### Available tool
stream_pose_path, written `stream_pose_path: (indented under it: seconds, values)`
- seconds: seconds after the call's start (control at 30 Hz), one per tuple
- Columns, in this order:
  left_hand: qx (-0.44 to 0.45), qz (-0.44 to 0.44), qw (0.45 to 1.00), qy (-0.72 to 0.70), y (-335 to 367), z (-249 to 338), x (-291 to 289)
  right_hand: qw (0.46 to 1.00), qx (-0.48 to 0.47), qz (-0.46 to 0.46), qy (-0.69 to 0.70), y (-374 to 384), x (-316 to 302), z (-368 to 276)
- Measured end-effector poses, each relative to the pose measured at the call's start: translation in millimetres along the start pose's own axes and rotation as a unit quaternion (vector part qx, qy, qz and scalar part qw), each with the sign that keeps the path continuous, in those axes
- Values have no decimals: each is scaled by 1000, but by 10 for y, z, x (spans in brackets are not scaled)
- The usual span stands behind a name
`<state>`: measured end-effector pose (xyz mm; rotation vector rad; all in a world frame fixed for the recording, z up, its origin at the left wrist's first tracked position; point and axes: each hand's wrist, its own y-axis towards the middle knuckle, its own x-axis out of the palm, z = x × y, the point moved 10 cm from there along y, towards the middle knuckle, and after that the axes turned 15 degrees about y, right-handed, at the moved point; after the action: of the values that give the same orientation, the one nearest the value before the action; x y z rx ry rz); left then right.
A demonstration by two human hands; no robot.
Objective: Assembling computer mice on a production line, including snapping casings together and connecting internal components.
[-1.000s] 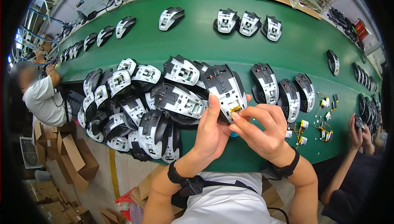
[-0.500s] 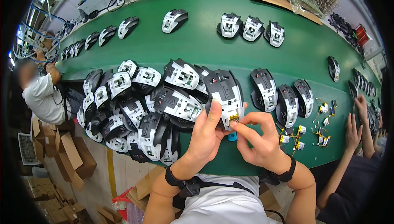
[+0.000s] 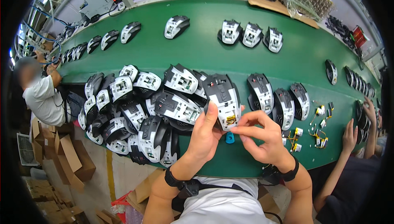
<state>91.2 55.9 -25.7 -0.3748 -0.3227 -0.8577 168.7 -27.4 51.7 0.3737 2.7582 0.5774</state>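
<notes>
My left hand is closed around a grey, black and white computer mouse, its thumb along the left side. The mouse's underside faces up, and a small yellow-wrapped battery sits in the opening at its near end. Beside that end, my right hand has its thumb and index finger pinched together; what lies between them is too small to tell. Just under the held mouse, a small blue piece rests on the green table.
A heap of similar mice lies to the left, and three more mice to the right. Loose wired batteries lie near a co-worker's hand. Spaced mice stand along the far green tabletop. Open cartons are on the floor.
My right fingertips have moved off the battery to the mouse's near end, so more of the battery shows. The left hand keeps its hold. The co-worker's hands at right have shifted slightly.
</notes>
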Motion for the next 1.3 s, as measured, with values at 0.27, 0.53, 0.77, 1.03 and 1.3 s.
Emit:
stream_pose_path:
  seconds: [0.27, 0.53, 0.77, 1.03, 1.3]
  values:
    - [90, -101, 975, 177, -155, 122, 311, 973, 175, -12, 151, 176, -149, 100]
    - [155, -164, 909, 350, -254, 163, 515, 949, 158, 182, -202, 635, -1976, 733]
    - [143, -143, 901, 384, -228, 105, 475, 750, 403, 92, -516, 692, -2980, 1830]
    - [142, -135, 905, 378, -202, -31, 450, 837, 324, -4, -441, 1817, -1444, 1883]
    - [150, -115, 910, 368, -194, 68, 405, 884, 251, -92, -382, 1580, -1204, 1784]
